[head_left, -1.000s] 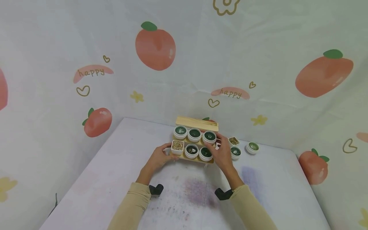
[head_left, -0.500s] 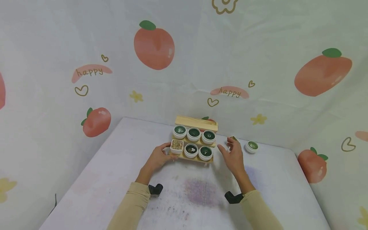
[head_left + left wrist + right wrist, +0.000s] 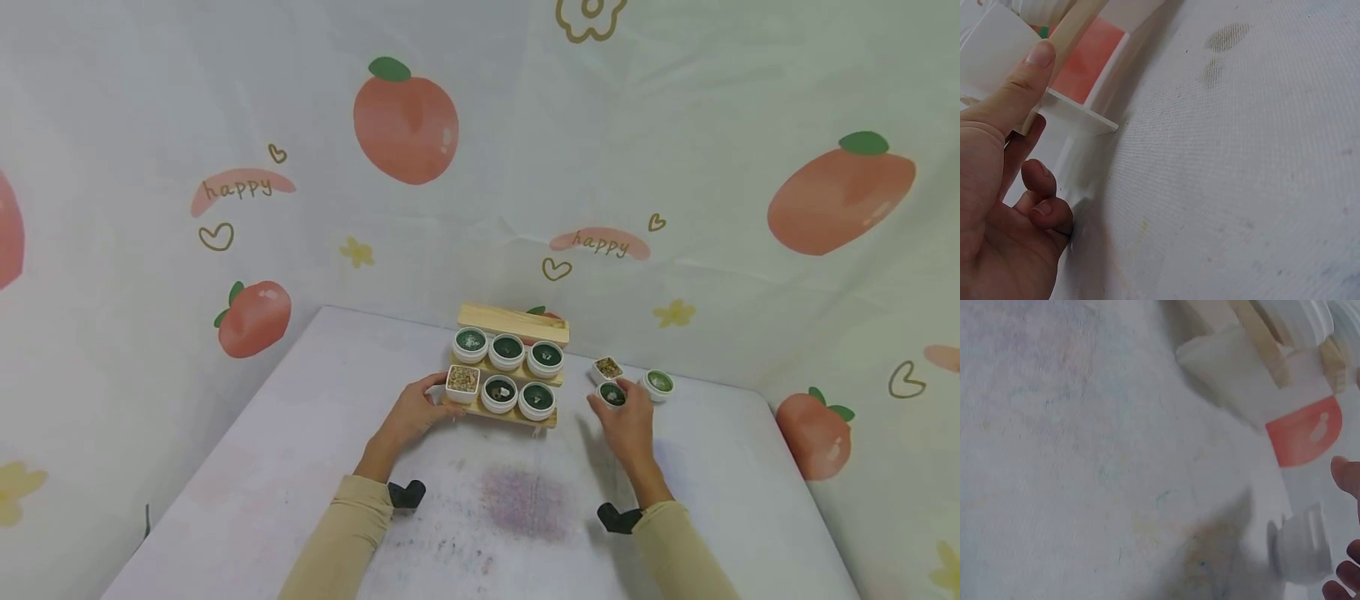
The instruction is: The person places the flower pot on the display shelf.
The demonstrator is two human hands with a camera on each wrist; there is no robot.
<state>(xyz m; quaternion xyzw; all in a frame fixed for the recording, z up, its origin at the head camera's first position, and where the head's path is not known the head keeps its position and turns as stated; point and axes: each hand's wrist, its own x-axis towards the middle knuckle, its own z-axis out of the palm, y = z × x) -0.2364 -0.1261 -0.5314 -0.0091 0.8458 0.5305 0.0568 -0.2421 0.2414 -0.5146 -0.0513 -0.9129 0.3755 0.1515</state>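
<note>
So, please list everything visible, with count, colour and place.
Table: 1, whitish, centre
Wooden rack: 1, light yellow, on the table
Round pots: 7, white, five on the rack, two to its right
Square pots: 2, white, one on the rack, one to its right
Printed cloth: count unclear, white, behind
Thin strip: 1, dark, lower left
Sleeves: 2, beige, lower middle
Wrist mounts: 2, black, at sleeve ends
Left hand: 1, bare, gripping the rack
Right hand: 1, bare, at a round pot

A screened-off work corner is indicated by white fruit-printed sheeting (image 3: 491,158), hung behind and beside a stained white table (image 3: 300,450).
</note>
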